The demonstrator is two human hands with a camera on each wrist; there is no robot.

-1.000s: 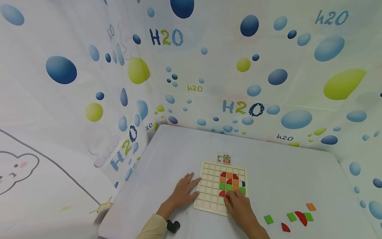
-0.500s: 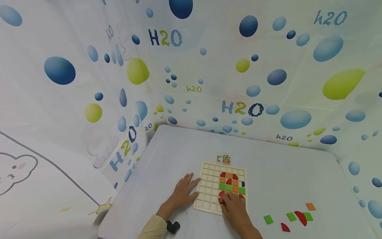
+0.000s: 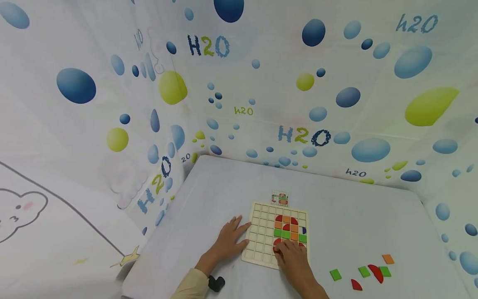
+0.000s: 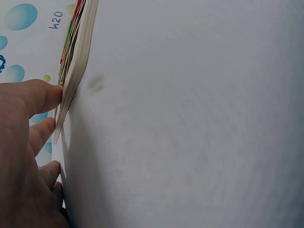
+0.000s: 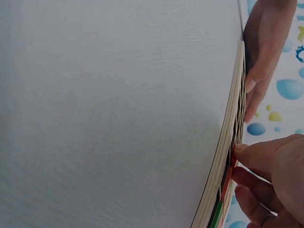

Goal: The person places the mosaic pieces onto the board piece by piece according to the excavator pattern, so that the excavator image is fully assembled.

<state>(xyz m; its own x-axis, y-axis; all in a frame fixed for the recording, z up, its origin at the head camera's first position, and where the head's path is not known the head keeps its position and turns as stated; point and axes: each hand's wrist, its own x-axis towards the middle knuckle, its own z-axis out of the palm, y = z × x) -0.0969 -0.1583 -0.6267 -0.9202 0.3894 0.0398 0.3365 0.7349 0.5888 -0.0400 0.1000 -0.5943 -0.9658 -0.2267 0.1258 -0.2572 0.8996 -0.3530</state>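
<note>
A pale wooden grid board point(image 3: 257, 234) lies on the table, with red, orange and green tiles in its right-hand squares and a dark blue piece point(image 3: 304, 230) near its right edge. My left hand point(image 3: 228, 240) rests at the board's left edge, fingers spread; in the left wrist view the thumb point(image 4: 45, 97) touches the rim. My right hand point(image 3: 295, 261) is over the board's lower part. Thumb and fingertips pinch a red tile point(image 3: 276, 249) at a square there. That tile's shape is mostly covered, as are the squares under the hand.
A small pattern card point(image 3: 280, 198) lies behind the board. To the right are loose green tiles point(image 3: 335, 274), an orange tile point(image 3: 388, 259) and red rounded pieces point(image 3: 376, 273). A black object point(image 3: 216, 283) sits by the left sleeve. Printed sheets point(image 3: 261, 83) enclose the table.
Over the first half second my right hand shifted left across the board, uncovering red at the right of its lower row. Since then it has stayed nearly still. My left hand has not moved.
</note>
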